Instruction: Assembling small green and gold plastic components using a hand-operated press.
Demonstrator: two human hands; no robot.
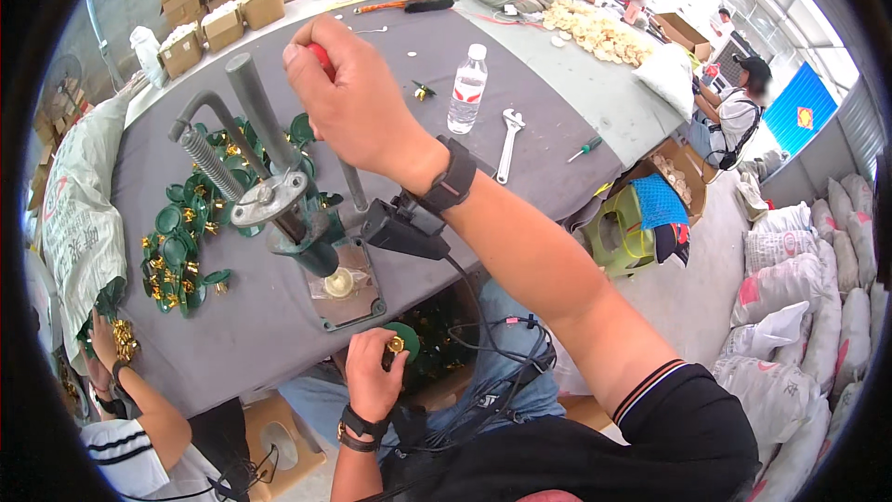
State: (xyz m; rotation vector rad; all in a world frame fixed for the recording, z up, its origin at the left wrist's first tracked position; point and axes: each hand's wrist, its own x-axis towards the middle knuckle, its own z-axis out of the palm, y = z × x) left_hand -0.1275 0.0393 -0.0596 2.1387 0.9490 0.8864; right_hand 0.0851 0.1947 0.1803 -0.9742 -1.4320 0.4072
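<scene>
Two hands are at work on a hand-lever press (288, 214) bolted near the front edge of the grey table (520, 130). The right hand (358, 98) is closed fully around the red knob (321, 58) at the top of the press lever, with the arm reaching across from the lower right. The left hand (372, 376) is held just below the front edge of the table, fingers curled around a green cap with a brass fitting (400, 342); the grip is snug, the piece pinched between thumb and fingers.

On the base plate of the press a pale round part (339, 283) is seen directly under the ram. To the left of the press, toward the left edge of the table, a heap of green caps and brass fittings (186, 242) lies spread out. A water bottle (467, 88), an adjustable wrench (507, 141) and a small screwdriver (585, 149) lie farther back, well apart from the press.

For a clean stroke, the piece should be seated square and centred on the plate before any pull is made, and the left fingers should be drawn clear of the ram. The lever is best brought down steadily, not jerked, so that the brass fitting is not pushed in crooked. The cable hanging beside the base plate should be kept out of the lever's path.
</scene>
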